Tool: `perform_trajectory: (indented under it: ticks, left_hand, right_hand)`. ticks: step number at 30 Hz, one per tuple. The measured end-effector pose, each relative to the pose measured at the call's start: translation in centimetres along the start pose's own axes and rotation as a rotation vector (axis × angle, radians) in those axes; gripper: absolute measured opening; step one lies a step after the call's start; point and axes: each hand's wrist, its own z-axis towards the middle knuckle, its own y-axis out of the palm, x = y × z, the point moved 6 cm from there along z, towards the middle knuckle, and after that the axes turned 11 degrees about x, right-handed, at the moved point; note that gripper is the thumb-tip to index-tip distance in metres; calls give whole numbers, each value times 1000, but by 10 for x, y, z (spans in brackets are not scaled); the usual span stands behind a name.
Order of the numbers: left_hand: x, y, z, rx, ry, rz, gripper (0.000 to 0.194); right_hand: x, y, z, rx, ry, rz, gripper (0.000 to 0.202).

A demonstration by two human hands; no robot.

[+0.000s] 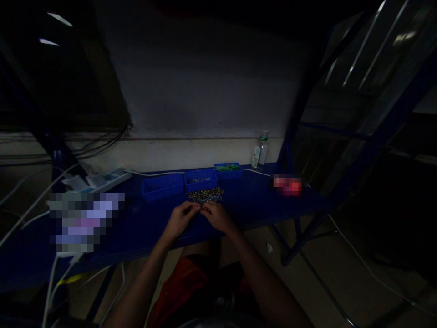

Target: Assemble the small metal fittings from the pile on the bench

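Note:
My left hand [180, 219] and my right hand [217, 216] meet over the front part of the blue table [136, 228], fingertips nearly touching. Both are closed in a pinch; whatever is between the fingers is too small and dark to name. Just beyond them lies a heap of small brass-coloured parts [206, 193], with thin silver pieces like screws or pins [209, 199] on its near side. Behind the heap stands a blue tray [200, 186] with a few thin silver pieces in it.
Left of it is another blue tray [163, 194]; right of it, a blue tray [235, 173] holds green items. A clear bottle [262, 152] stands by the wall. A white power strip [108, 180] with cables lies at left. Blurred-out objects sit at both sides. Blue frame posts flank the table.

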Motion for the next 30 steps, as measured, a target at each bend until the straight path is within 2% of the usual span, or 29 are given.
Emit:
perform_trajectory:
  ticks: [4,11,14,17,19,22,25,30]
  left_hand:
    - [8,5,-4,-82,38,-28,30]
    - [14,6,-6,-100,33,-52,29]
    - [11,2,-5,-53,19,-47,28]
    - [-1,-5,-3,66,-63,-11,31]
    - [-9,-6,-2,91,-101,18,32]
    - [-10,5,-3,-42,-60,65,29]
    - [-7,15,-5,-147,6,128,26]
    - [-2,11,-6,-102,25,169,30]
  right_hand:
    - [-3,-1,-3,-10,-24,-55,8]
    - [-3,-2,-5,10,-13,-49,8]
    - [-4,-3,-6,39,-7,-7,8]
    - [-5,-7,-5,96,20,113,12]
    - [-3,-12,-3,160,57,186,14]
    - [0,-18,-1,230,102,252,16]
    - [2,-18,-1,234,107,299,16]
    - [9,-17,0,255,184,320,19]
